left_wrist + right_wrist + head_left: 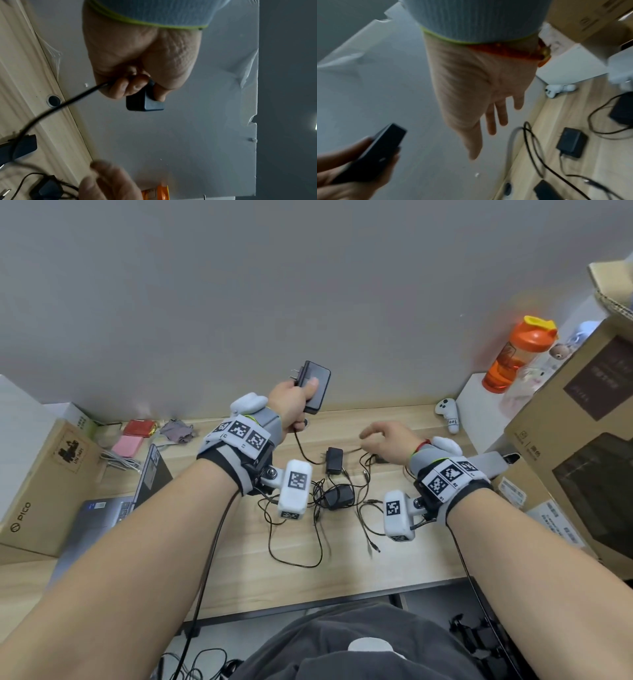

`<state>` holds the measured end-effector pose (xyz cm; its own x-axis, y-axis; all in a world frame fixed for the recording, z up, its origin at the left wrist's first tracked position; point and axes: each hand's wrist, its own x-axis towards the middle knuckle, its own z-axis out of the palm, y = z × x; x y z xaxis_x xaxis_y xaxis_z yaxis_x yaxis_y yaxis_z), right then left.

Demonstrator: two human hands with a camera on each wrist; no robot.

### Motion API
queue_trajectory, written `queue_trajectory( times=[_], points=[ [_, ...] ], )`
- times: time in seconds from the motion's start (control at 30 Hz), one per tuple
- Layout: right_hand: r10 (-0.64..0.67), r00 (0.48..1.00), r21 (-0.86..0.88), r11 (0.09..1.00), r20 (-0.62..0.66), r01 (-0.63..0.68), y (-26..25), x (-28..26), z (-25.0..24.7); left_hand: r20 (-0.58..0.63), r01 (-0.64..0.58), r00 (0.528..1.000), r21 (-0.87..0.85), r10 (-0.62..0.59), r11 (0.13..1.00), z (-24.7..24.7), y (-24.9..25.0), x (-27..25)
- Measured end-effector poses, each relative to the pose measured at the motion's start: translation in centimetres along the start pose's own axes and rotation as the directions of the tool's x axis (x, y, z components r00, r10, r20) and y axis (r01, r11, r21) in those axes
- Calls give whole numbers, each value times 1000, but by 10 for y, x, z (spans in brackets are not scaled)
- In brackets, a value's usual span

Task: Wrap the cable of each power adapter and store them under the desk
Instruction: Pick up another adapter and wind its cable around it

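My left hand (291,405) grips a black power adapter (313,386) held up above the wooden desk (239,542), prongs pointing left. Its cable (301,450) runs out under the fist and down to the desk. The left wrist view shows the fingers (130,86) curled round the adapter (145,104) and the cable (51,112). My right hand (376,434) hovers over the desk to the right, fingers (494,116) relaxed and holding nothing. Below lie other black adapters (335,460) (339,496) in a tangle of thin cables (308,542).
A half-open laptop (113,505) and a cardboard box (44,484) stand at the left. Large cardboard boxes (582,433), an orange bottle (513,354) and a white controller (448,414) crowd the right. A grey wall panel backs the desk, with a cable hole (53,100) near it.
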<state>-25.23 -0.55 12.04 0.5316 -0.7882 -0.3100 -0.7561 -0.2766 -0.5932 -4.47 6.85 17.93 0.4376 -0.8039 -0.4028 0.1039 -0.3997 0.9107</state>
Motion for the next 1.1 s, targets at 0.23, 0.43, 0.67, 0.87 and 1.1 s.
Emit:
queue_trajectory(
  times=[0.23, 0.43, 0.67, 0.87, 1.1],
  points=[
    [-357, 895, 273, 919, 267, 285, -69, -9, 26, 56, -80, 995, 2, 80, 997, 18, 15, -12],
    [-289, 953, 243, 934, 88, 260, -56, -10, 17, -3, -106, 994, 319, 113, 942, 0, 16, -13],
    [-196, 962, 275, 930, -188, 243, -39, 3, -8, 78, -3, 997, 291, -21, 957, -8, 6, -17],
    [-189, 949, 342, 900, -251, 270, -43, 5, -16, 210, -14, 977, 222, -34, 975, -2, 11, -22],
    [-193, 971, 451, 860, -142, 238, -51, -12, -20, 217, -35, 976, 207, -11, 978, -4, 8, -18]
  ],
)
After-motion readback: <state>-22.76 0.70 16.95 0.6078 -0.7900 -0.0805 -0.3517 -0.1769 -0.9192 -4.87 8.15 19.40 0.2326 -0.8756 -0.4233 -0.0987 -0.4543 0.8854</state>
